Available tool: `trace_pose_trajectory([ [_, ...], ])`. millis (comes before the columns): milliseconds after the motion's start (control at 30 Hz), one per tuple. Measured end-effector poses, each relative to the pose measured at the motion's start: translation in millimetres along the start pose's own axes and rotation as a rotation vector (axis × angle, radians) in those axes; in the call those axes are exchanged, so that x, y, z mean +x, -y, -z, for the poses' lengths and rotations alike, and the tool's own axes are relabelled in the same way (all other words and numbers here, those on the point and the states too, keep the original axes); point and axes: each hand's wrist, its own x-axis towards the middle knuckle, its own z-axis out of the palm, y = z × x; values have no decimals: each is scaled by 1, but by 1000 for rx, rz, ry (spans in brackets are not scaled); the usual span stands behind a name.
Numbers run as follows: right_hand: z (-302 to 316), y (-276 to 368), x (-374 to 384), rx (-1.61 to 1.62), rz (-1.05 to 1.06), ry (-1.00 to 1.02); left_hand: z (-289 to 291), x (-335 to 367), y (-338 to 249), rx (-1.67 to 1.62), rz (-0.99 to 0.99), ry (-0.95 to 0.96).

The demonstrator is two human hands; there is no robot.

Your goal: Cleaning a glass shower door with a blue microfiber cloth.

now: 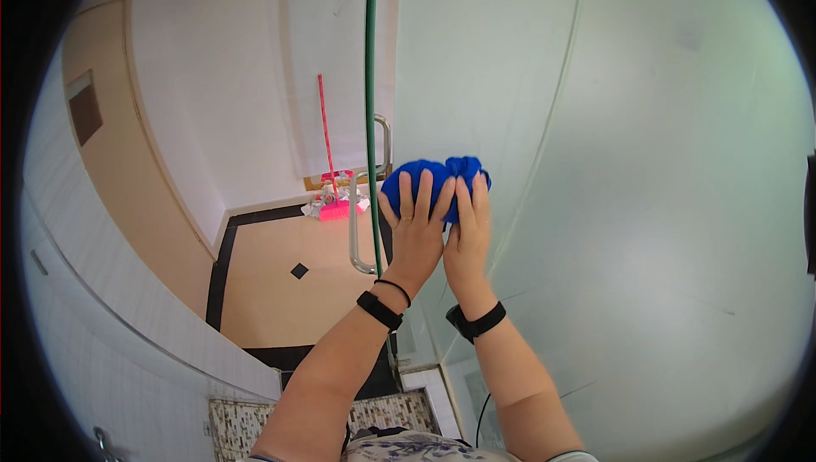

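Observation:
A bunched blue cloth lies against the frosted glass door, beside its free edge. My left hand presses on the cloth with its fingers spread over it, holding it to the glass. Close by on the right, my right hand grips the bunched end of the same cloth, fingers closer together. Both wrists wear black bands. Just left of my left hand is the door's metal handle, curving out from the glass edge.
Past the door edge, a pink broom with a red stick leans by the wall among crumpled litter. A beige door stands at the far left, near a pale cabinet. Below me lies a patterned mat. Frosted glass panels fill the right.

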Motion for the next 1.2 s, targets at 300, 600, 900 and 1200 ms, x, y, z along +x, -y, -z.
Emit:
trace_pose_trajectory([
  [300, -21, -19, -66, -83, -121, 71, -13, -64, 19, 57, -53, 244],
  [600, -3, -7, -33, -24, -213, 17, 9, -15, -4, -83, -74, 336],
  [900, 7, -21, 34, -60, -50, -135, -7, 47, -19, -93, -109, 134],
  [1200, -19, -18, -18, -128, -203, -33, -9, -9, 10, 37, -166, 282],
])
